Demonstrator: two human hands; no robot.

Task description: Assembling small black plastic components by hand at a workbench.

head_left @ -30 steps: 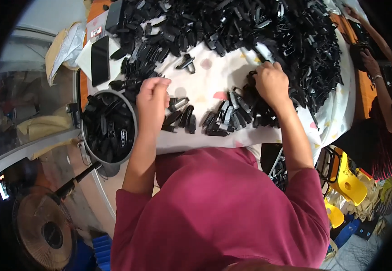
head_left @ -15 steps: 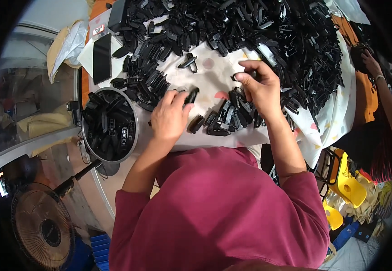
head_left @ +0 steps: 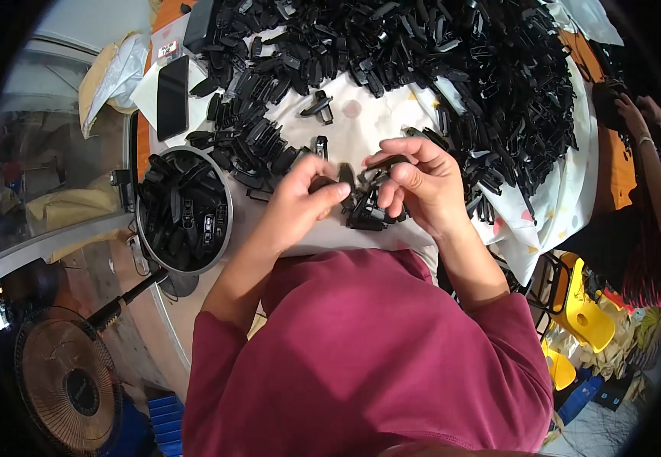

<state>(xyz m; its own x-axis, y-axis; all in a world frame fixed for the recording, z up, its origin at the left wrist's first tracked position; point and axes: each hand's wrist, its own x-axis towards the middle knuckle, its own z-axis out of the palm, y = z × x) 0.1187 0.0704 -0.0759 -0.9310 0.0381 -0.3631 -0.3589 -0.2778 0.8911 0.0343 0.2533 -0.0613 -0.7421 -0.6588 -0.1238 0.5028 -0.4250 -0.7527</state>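
Holding small black plastic parts over the near edge of the bench, which is draped in a white spotted cloth: left hand, grip closed on a short black clip piece between thumb and fingertips; right hand, grip pinched on a slim black strip held just beside the left-hand piece, the two almost touching. Small cluster of like parts lying under the hands. Large heap of black plastic parts covering the far and right of the bench. Round metal bowl at left, filled with the same parts. Dark phone at far left. Fan on the floor, near left. Another person's hand at far right.
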